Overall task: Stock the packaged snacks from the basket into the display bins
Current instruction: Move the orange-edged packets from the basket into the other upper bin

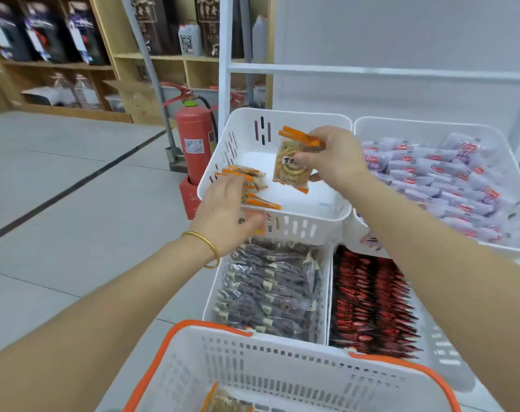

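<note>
R hand (pixel 333 157) pinches a small clear-plastic snack pack w/ orange sealed ends (pixel 291 166): thumb on the front face, fingers behind, near the top seal. The pack hangs tilted above the white slotted plastic display bin (pixel 282 114), upper-left of four, clear of its floor. Maybe a 2nd pack in the same pinch, can't tell.

L hand (pixel 223 203) reaches over the bin's front rim. Its fingers are fairly straight and close together, resting on a short row of orange-ended packs (pixel 253 188) at the bin's left side; no curl visible. Thin gold bangle (pixel 206 243) on L wrist.

White perforated plastic basket w/ orange rim (pixel 282 352) sits at bottom of view, at least one pack inside.

Other bins are full: purple-white sachets (pixel 431 173) to the right, dark brown packs (pixel 270 286) and red packs (pixel 371 304) below. Red fire extinguisher (pixel 193 138) stands on the floor beside the rack.

Handling, est.: pack prob. v. light, w/ soft, crinkly, slightly slick film. Contents look brittle, so avoid squeezing the middle. Best hold is the flat sealed end or the side edges, then lay it flat against the row.
</note>
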### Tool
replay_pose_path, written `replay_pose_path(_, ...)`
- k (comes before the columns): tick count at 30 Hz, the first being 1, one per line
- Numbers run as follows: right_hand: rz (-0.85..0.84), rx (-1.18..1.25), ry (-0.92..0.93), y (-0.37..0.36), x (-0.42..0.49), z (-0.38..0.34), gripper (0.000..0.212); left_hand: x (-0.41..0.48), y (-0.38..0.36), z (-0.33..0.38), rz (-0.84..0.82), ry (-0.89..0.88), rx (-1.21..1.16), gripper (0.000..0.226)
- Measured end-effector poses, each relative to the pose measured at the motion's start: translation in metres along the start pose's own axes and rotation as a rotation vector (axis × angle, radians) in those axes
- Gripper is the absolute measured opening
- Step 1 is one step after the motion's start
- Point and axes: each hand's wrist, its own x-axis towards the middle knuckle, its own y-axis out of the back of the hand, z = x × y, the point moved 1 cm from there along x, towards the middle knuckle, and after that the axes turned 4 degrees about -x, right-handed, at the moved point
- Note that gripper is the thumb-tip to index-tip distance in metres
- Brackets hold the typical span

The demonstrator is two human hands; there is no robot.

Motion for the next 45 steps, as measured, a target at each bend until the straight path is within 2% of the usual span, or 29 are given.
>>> replay_pose_path(2, -0.034, -0.225, 0.013, -0.030, 0.012, 0.018, 0.015, 0.001, -0.013, -0.015, -0.089, 0.002, 0.215, 0.076)
replay_pose_path(5, -0.267, -0.354, -0.013, -0.070, 0.015, 0.038, 0.025, -0.003, -0.026, -0.024, -0.069, -0.018, 0.312, 0.087)
replay_pose_path(7, -0.444, -0.116, -0.147, -0.077, 0.016, 0.041, 0.027, -0.004, -0.028, -0.028, -0.016, -0.070, 0.316, 0.089)
replay_pose_path(9, -0.537, 0.232, -0.341, -0.075, 0.020, 0.042, 0.025, -0.004, -0.030, -0.034, -0.014, -0.107, 0.328, 0.081)
replay_pose_path(10, -0.560, 0.330, -0.402, -0.074, 0.021, 0.041, 0.026, -0.004, -0.031, -0.035, -0.023, -0.106, 0.322, 0.077)
replay_pose_path(12, -0.572, 0.349, -0.439, -0.078, 0.022, 0.037, 0.041, -0.003, -0.032, -0.034, -0.034, -0.098, 0.307, 0.076)
replay_pose_path(15, -0.519, 0.221, -0.408, -0.078, 0.015, 0.027, 0.045, -0.004, -0.026, -0.031, -0.039, -0.110, 0.296, 0.078)
replay_pose_path(19, -0.259, 0.103, -0.263, -0.051, -0.003, 0.014, 0.045, -0.025, -0.006, -0.026, 0.019, -0.120, 0.204, 0.070)
replay_pose_path(21, -0.148, 0.139, -0.149, -0.032, -0.030, 0.007, 0.042, -0.052, 0.003, -0.017, 0.008, -0.128, 0.150, 0.068)
replay_pose_path(23, -0.119, 0.239, -0.095, -0.014, -0.074, 0.000, 0.039, -0.088, 0.007, -0.009, -0.054, -0.128, 0.115, 0.067)
replay_pose_path(25, -0.150, 0.354, -0.146, 0.000, -0.129, 0.000, 0.035, -0.124, 0.007, 0.002, -0.152, -0.122, 0.098, 0.060)
replay_pose_path(28, -0.243, 0.430, -0.356, 0.001, -0.217, 0.032, 0.030, -0.177, -0.003, 0.024, -0.349, -0.054, 0.034, 0.055)
replay_pose_path(31, -0.335, 0.223, -0.537, -0.020, -0.291, 0.082, 0.030, -0.219, -0.017, 0.044, -0.481, -0.018, 0.005, 0.059)
replay_pose_path(35, -0.372, 0.097, -0.714, -0.061, -0.360, 0.141, 0.029, -0.251, -0.036, 0.059, -0.564, 0.038, 0.010, 0.062)
replay_pose_path(38, -0.492, -0.164, -0.649, -0.086, -0.391, 0.175, 0.041, -0.261, -0.045, 0.063, -0.588, 0.042, 0.017, 0.062)
replay_pose_path(41, -0.710, -0.396, -0.476, -0.103, -0.397, 0.206, 0.071, -0.267, -0.052, 0.066, -0.622, 0.017, 0.031, 0.062)
replay_pose_path(43, -0.836, -0.444, -0.426, -0.113, -0.393, 0.222, 0.092, -0.268, -0.056, 0.067, -0.658, 0.000, 0.045, 0.061)
replay_pose_path(45, -0.954, -0.454, -0.411, -0.123, -0.389, 0.231, 0.104, -0.267, -0.059, 0.066, -0.694, -0.008, 0.061, 0.062)
